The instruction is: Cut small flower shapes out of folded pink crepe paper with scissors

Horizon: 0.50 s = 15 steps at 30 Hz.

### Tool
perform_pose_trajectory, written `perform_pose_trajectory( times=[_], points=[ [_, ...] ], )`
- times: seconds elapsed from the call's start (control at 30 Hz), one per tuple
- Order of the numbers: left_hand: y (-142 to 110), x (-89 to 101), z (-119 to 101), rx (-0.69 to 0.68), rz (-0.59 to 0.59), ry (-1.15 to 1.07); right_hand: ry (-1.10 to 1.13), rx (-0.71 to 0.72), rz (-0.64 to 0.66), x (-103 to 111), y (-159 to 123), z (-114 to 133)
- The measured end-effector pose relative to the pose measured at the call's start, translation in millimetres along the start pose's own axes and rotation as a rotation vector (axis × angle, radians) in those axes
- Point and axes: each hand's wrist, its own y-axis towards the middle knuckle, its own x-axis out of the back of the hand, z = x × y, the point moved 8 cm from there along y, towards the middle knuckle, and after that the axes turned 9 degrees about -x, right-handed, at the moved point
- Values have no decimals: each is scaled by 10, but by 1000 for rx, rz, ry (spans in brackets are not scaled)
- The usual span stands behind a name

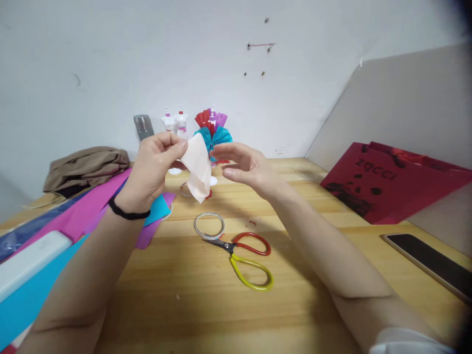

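Note:
Between thumb and fingers, my left hand [158, 160] pinches a pale pinkish-white piece of tissue [199, 167], which hangs down above the table. Just right of it, my right hand [245, 167] has its fingers stretched out and apart, with nothing in them. Below the hands lies a roll of tape [209, 225], touching the tip of a pair of scissors [228, 247] with one red and one yellow handle. Behind the tissue stand small white dress-form figures [180, 121] and a fan-folded blue, red and purple paper piece [217, 136], partly hidden.
Coloured paper sheets [92, 201], a white flat case [33, 260] and brown cloth [86, 167] lie on the left. A grey-capped bottle [143, 126] stands by the wall. A red paper bag [391, 182] and a phone [431, 263] are on the right of the wooden table [177, 305].

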Motion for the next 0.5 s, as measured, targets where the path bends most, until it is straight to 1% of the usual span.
perform_pose_trajectory(
  times=[0.07, 0.1, 0.17, 0.23, 0.27, 0.3, 0.4, 0.5],
  points=[
    [-16, -38, 8, 35, 30, -63, 39, -22, 60, -74, -8, -21],
    [-20, -50, 11, 47, 40, -87, 47, -41, 69, -92, -9, -40],
    [-24, -68, 23, 75, 59, -125, 39, -51, 40, -84, -5, -60],
    [-27, -88, 48, 111, 84, -166, 17, -27, 0, -60, 1, -57],
    [-28, -102, 61, 127, 101, -189, 14, -20, 4, -67, 5, -60],
    [-29, -117, 73, 139, 117, -211, 20, -22, 31, -94, 8, -71],
    [-26, -141, 95, 156, 144, -243, 99, -80, 183, -247, 2, -136],
    [-8, -84, 99, 148, 96, -201, 181, -138, 289, -370, -25, -178]
  ],
)
